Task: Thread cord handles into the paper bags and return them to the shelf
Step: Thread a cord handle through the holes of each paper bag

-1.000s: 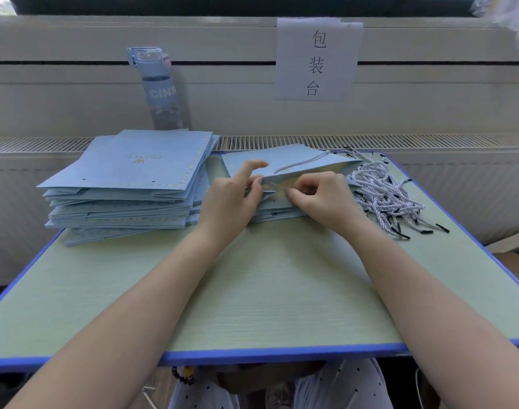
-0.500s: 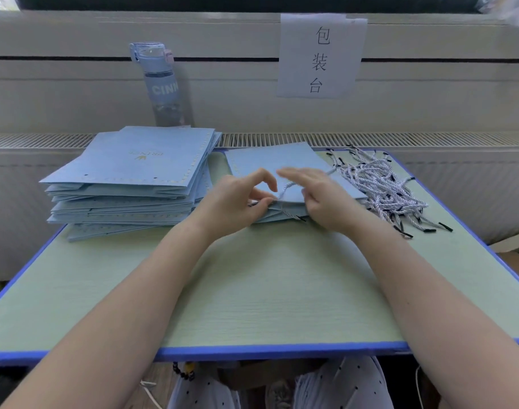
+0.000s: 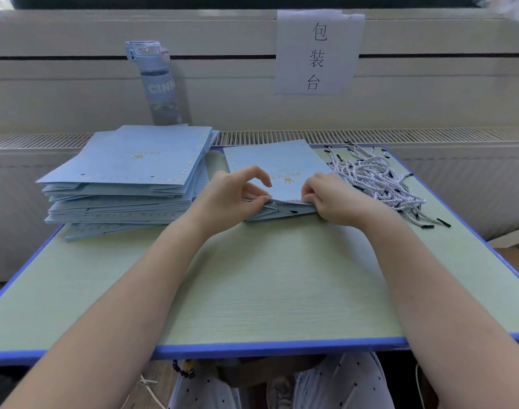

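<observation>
Both grips pinch the near edge of the top bag [image 3: 277,162], left grip [image 3: 236,196] and right grip [image 3: 332,199]; I'd part the flap and feed the cord tip [image 3: 292,212] squarely.

Pale green table [image 3: 252,290] with blue edging, stack of flat blue paper bags [image 3: 128,184] at left, smaller bag pile [image 3: 276,163] centre, loose cords [image 3: 376,178] right
</observation>
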A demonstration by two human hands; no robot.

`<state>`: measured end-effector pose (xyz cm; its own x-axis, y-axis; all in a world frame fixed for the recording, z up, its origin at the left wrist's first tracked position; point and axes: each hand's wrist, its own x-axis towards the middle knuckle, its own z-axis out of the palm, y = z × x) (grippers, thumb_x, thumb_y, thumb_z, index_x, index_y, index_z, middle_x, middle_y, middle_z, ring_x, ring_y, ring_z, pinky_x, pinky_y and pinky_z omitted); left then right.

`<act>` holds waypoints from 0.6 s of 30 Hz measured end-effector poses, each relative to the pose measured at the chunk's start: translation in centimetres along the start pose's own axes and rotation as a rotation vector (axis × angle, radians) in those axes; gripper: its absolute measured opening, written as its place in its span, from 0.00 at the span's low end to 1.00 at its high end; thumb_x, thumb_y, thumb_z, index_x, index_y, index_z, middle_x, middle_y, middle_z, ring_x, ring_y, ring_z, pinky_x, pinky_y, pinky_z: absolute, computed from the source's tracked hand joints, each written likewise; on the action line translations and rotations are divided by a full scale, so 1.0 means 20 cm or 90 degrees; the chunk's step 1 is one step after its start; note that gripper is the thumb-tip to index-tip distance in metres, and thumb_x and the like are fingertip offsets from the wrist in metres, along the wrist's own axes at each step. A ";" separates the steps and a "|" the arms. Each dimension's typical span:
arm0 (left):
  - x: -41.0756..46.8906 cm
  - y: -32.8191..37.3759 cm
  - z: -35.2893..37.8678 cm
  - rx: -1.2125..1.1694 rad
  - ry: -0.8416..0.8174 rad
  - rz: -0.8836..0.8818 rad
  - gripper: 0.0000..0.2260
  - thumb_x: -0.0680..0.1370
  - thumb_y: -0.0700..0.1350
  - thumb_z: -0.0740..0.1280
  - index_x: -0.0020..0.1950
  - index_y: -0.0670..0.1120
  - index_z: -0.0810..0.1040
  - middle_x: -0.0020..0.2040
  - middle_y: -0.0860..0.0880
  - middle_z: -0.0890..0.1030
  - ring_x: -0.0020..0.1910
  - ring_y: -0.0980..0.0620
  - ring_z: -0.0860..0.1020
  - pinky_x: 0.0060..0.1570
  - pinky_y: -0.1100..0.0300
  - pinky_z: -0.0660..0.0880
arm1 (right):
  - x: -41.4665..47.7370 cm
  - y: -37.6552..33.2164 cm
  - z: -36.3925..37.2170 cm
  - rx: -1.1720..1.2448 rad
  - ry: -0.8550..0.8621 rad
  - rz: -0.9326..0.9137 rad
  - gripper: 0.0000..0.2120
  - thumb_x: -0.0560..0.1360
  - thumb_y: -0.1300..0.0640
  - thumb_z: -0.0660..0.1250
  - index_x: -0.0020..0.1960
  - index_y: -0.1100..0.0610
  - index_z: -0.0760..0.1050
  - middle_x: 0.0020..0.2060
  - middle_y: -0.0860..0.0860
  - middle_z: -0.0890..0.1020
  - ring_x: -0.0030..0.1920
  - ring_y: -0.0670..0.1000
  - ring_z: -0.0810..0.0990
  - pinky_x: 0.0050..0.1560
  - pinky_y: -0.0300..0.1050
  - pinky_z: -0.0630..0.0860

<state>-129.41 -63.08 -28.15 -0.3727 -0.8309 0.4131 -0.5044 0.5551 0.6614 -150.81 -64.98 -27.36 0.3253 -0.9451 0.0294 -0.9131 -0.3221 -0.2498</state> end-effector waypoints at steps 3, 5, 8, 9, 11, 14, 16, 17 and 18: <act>0.00 0.00 0.00 -0.001 0.018 -0.001 0.09 0.75 0.36 0.68 0.48 0.49 0.75 0.43 0.51 0.84 0.41 0.64 0.81 0.43 0.72 0.74 | -0.01 -0.01 -0.01 0.025 0.054 0.034 0.06 0.80 0.64 0.53 0.49 0.54 0.64 0.47 0.49 0.71 0.52 0.52 0.68 0.56 0.51 0.66; 0.00 0.01 -0.01 -0.004 0.033 -0.002 0.09 0.75 0.35 0.69 0.48 0.49 0.75 0.43 0.51 0.84 0.39 0.64 0.81 0.41 0.74 0.72 | -0.01 0.00 -0.01 0.078 0.144 0.042 0.06 0.79 0.66 0.53 0.50 0.55 0.64 0.44 0.50 0.75 0.47 0.54 0.71 0.48 0.49 0.66; 0.01 0.02 -0.02 -0.015 0.068 0.000 0.08 0.74 0.35 0.69 0.48 0.48 0.76 0.42 0.51 0.84 0.37 0.64 0.81 0.40 0.73 0.73 | -0.01 0.00 -0.03 0.098 0.295 0.032 0.06 0.79 0.65 0.55 0.53 0.60 0.69 0.42 0.51 0.73 0.43 0.54 0.69 0.44 0.46 0.62; 0.01 0.02 -0.02 -0.017 0.081 0.002 0.07 0.74 0.36 0.69 0.48 0.47 0.77 0.42 0.51 0.84 0.36 0.63 0.81 0.40 0.72 0.73 | -0.01 0.00 -0.03 0.096 0.335 0.019 0.06 0.79 0.66 0.56 0.53 0.61 0.70 0.42 0.51 0.72 0.43 0.53 0.68 0.44 0.46 0.62; 0.01 0.02 -0.02 -0.020 0.098 0.003 0.07 0.74 0.36 0.69 0.47 0.46 0.77 0.42 0.50 0.84 0.37 0.62 0.82 0.40 0.70 0.75 | 0.00 0.01 -0.02 0.110 0.402 -0.004 0.07 0.78 0.67 0.58 0.53 0.64 0.73 0.43 0.53 0.74 0.45 0.52 0.69 0.45 0.42 0.61; 0.01 0.01 -0.03 -0.019 0.135 0.008 0.06 0.75 0.36 0.69 0.46 0.46 0.78 0.40 0.52 0.83 0.38 0.61 0.82 0.41 0.66 0.78 | 0.01 0.05 -0.04 0.142 0.472 0.002 0.07 0.76 0.67 0.63 0.51 0.65 0.79 0.43 0.55 0.76 0.44 0.52 0.71 0.44 0.32 0.60; 0.01 0.00 -0.03 -0.004 0.176 0.011 0.06 0.75 0.37 0.70 0.45 0.47 0.78 0.40 0.53 0.83 0.39 0.61 0.82 0.43 0.64 0.79 | 0.00 0.09 -0.06 0.169 0.515 0.021 0.08 0.76 0.66 0.65 0.51 0.64 0.81 0.42 0.57 0.77 0.43 0.52 0.72 0.43 0.30 0.61; 0.02 -0.01 -0.04 0.005 0.195 0.016 0.05 0.75 0.37 0.70 0.45 0.47 0.78 0.39 0.54 0.82 0.40 0.62 0.82 0.44 0.64 0.79 | -0.01 0.11 -0.07 0.179 0.533 0.033 0.08 0.75 0.66 0.65 0.51 0.64 0.82 0.43 0.59 0.78 0.43 0.54 0.73 0.44 0.31 0.61; 0.02 -0.01 -0.04 0.011 0.210 0.022 0.05 0.75 0.37 0.70 0.45 0.47 0.78 0.39 0.55 0.82 0.40 0.63 0.81 0.44 0.64 0.79 | -0.01 0.14 -0.08 0.185 0.550 0.046 0.08 0.75 0.65 0.66 0.51 0.63 0.82 0.43 0.60 0.79 0.44 0.55 0.75 0.44 0.32 0.62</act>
<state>-128.88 -63.53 -27.63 -0.1192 -0.7776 0.6173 -0.5102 0.5814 0.6338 -153.74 -65.79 -26.51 -0.1342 -0.7115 0.6897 -0.7881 -0.3453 -0.5096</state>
